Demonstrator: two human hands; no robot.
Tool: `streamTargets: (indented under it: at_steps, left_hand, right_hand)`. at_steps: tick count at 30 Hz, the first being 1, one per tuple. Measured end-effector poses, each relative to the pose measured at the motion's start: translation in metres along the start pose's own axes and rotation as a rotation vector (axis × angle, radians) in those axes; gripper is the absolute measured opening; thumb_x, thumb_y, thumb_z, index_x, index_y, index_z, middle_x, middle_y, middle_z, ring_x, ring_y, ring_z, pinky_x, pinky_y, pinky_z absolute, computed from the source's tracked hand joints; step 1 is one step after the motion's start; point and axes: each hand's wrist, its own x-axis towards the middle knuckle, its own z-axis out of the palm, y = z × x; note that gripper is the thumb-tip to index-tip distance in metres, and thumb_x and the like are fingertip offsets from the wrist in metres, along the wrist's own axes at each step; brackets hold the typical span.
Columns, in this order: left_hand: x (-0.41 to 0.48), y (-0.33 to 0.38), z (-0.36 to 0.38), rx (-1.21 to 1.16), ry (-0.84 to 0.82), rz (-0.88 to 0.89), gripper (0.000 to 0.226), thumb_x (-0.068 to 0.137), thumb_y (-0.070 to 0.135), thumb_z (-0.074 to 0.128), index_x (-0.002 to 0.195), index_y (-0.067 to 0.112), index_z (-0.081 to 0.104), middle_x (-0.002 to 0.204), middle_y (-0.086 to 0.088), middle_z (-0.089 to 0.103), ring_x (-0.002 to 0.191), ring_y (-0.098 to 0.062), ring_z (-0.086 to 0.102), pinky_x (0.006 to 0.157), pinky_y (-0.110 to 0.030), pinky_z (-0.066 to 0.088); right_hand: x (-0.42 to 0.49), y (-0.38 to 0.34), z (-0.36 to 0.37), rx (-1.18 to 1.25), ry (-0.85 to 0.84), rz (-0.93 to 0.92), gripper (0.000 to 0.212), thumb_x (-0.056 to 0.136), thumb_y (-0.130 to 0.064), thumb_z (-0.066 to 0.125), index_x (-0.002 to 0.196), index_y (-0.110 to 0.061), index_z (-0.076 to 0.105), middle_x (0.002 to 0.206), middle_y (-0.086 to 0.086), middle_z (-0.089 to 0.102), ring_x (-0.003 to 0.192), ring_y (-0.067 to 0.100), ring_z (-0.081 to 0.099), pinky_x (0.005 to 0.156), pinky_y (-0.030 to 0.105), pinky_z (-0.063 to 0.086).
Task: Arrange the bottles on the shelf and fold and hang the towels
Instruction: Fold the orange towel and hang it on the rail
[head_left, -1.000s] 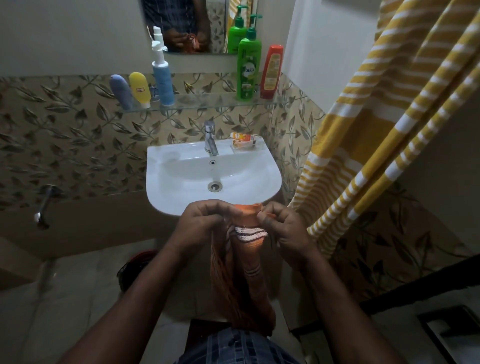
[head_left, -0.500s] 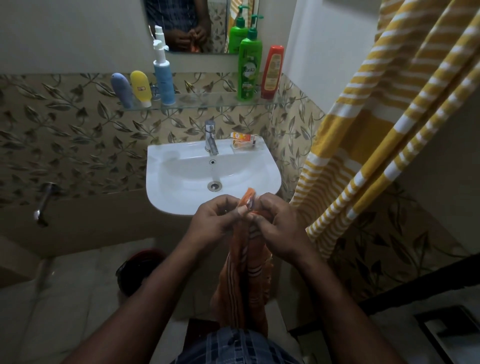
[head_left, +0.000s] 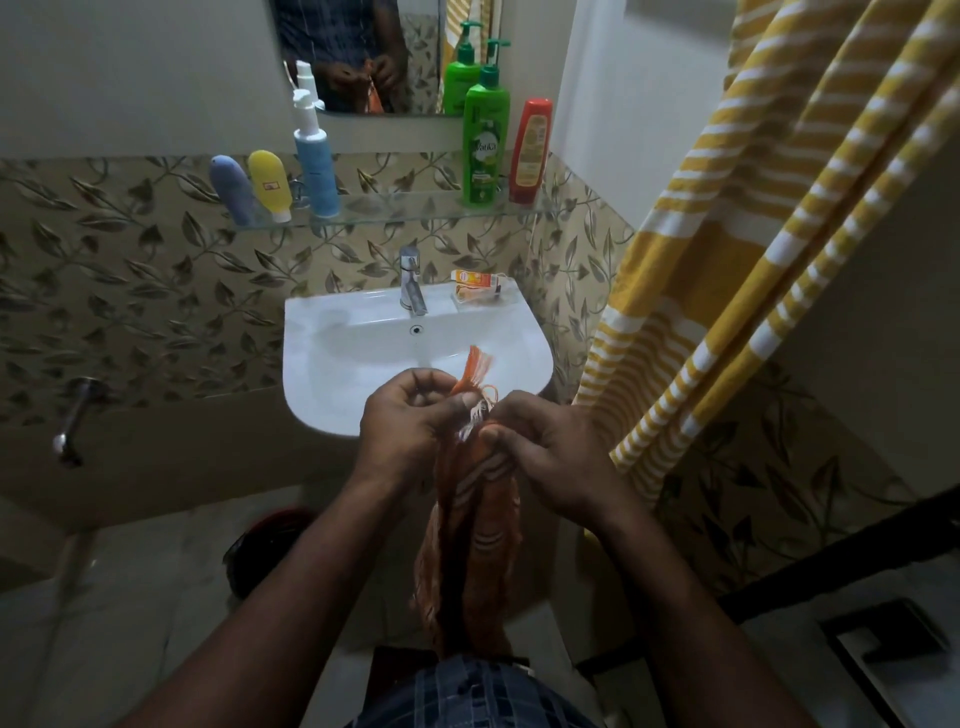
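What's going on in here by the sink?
A person stands at the white sink handling an orange towel. The left hand and right hand both pinch its top edge close together, so it hangs down bunched between the arms, fringe poking up. Five bottles stand on the glass shelf above, and a yellow striped cloth hangs on the right.

The shelf (head_left: 405, 209) sits above the sink (head_left: 332, 364) and below the mirror (head_left: 421, 78), with three bottles (head_left: 316, 166) at its left end and two bottles (head_left: 485, 145) at its right end. Before the sink the left hand (head_left: 410, 426) and the right hand (head_left: 550, 457) hold a towel (head_left: 478, 545), and the hanging towel (head_left: 727, 260) is at their right.
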Motion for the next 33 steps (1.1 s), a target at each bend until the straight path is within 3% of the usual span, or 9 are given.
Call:
streamTargets:
  at_steps: [4, 6, 8, 13, 16, 18, 24, 26, 33]
  left_hand:
    - [0.001, 0.000, -0.004, 0.060, 0.051, 0.038, 0.018, 0.088, -0.005, 0.077, 0.086, 0.011, 0.069, 0.075, -0.005, 0.077, 0.069, -0.016, 0.075, 0.058, -0.026, 0.058]
    - [0.003, 0.002, -0.006, 0.092, 0.159, 0.076, 0.017, 0.086, -0.002, 0.081, 0.085, 0.012, 0.070, 0.077, -0.007, 0.075, 0.066, -0.012, 0.074, 0.056, -0.023, 0.056]
    - [0.005, 0.005, -0.008, 0.088, 0.248, 0.094, 0.015, 0.086, 0.000, 0.082, 0.087, 0.010, 0.072, 0.075, -0.005, 0.074, 0.064, -0.011, 0.073, 0.054, -0.023, 0.056]
    - [0.014, 0.007, -0.019, 0.047, 0.395, 0.099, 0.012, 0.085, 0.006, 0.083, 0.083, 0.013, 0.073, 0.083, -0.009, 0.077, 0.074, -0.021, 0.072, 0.067, -0.033, 0.059]
    - [0.012, 0.009, -0.015, 0.165, 0.354, 0.131, 0.013, 0.084, 0.013, 0.085, 0.079, 0.017, 0.073, 0.079, -0.004, 0.078, 0.075, -0.022, 0.075, 0.069, -0.036, 0.062]
    - [0.007, 0.010, -0.007, 0.202, 0.286, 0.119, 0.012, 0.084, 0.013, 0.085, 0.080, 0.016, 0.074, 0.076, -0.002, 0.078, 0.074, -0.020, 0.076, 0.066, -0.035, 0.062]
    - [-0.002, 0.007, -0.004, 0.142, -0.035, -0.002, 0.005, 0.090, 0.012, 0.080, 0.089, 0.007, 0.079, 0.091, -0.018, 0.078, 0.084, -0.028, 0.076, 0.070, -0.036, 0.061]
    - [-0.004, 0.004, -0.005, 0.128, -0.099, 0.007, 0.005, 0.094, 0.009, 0.076, 0.093, 0.008, 0.080, 0.094, -0.019, 0.079, 0.087, -0.031, 0.076, 0.074, -0.038, 0.061]
    - [-0.005, 0.003, -0.006, 0.155, -0.118, 0.089, 0.008, 0.097, 0.009, 0.072, 0.098, 0.011, 0.080, 0.097, -0.014, 0.080, 0.089, -0.028, 0.078, 0.079, -0.041, 0.061]
  right_hand:
    - [0.000, -0.004, -0.005, 0.063, -0.003, 0.005, 0.004, 0.091, -0.026, 0.077, 0.091, -0.022, 0.076, 0.084, -0.011, 0.075, 0.081, 0.005, 0.071, 0.073, 0.030, 0.057]
    - [0.000, 0.000, -0.007, -0.124, 0.051, -0.036, 0.011, 0.089, -0.030, 0.080, 0.091, -0.020, 0.079, 0.084, -0.009, 0.076, 0.078, 0.005, 0.070, 0.070, 0.033, 0.055]
    - [0.000, 0.002, -0.009, -0.136, 0.113, -0.073, 0.011, 0.087, -0.027, 0.083, 0.087, -0.017, 0.080, 0.082, -0.008, 0.074, 0.077, 0.007, 0.068, 0.067, 0.027, 0.051]
    - [-0.003, -0.005, -0.007, -0.054, 0.172, -0.116, 0.007, 0.087, -0.014, 0.085, 0.086, -0.013, 0.078, 0.089, -0.004, 0.071, 0.085, 0.011, 0.068, 0.071, 0.025, 0.052]
    - [-0.002, -0.015, -0.004, 0.092, -0.018, -0.134, 0.002, 0.092, -0.008, 0.079, 0.094, -0.008, 0.078, 0.089, -0.003, 0.075, 0.084, 0.013, 0.072, 0.073, 0.033, 0.056]
    - [-0.002, -0.022, 0.004, 0.119, -0.115, -0.151, 0.003, 0.092, -0.006, 0.077, 0.095, -0.008, 0.077, 0.086, -0.009, 0.073, 0.081, 0.005, 0.069, 0.072, 0.025, 0.053]
    - [0.008, -0.026, 0.008, 0.008, 0.148, -0.102, 0.008, 0.090, -0.016, 0.080, 0.097, -0.014, 0.079, 0.089, -0.011, 0.075, 0.083, -0.005, 0.069, 0.074, 0.016, 0.049]
    - [0.012, -0.020, 0.003, -0.051, 0.185, -0.057, 0.008, 0.089, -0.019, 0.082, 0.095, -0.015, 0.079, 0.085, -0.010, 0.075, 0.079, -0.001, 0.069, 0.069, 0.012, 0.047]
    - [0.010, -0.021, -0.010, -0.057, 0.147, 0.065, 0.007, 0.092, -0.011, 0.076, 0.097, -0.015, 0.079, 0.086, -0.010, 0.076, 0.081, -0.003, 0.069, 0.068, 0.006, 0.043]
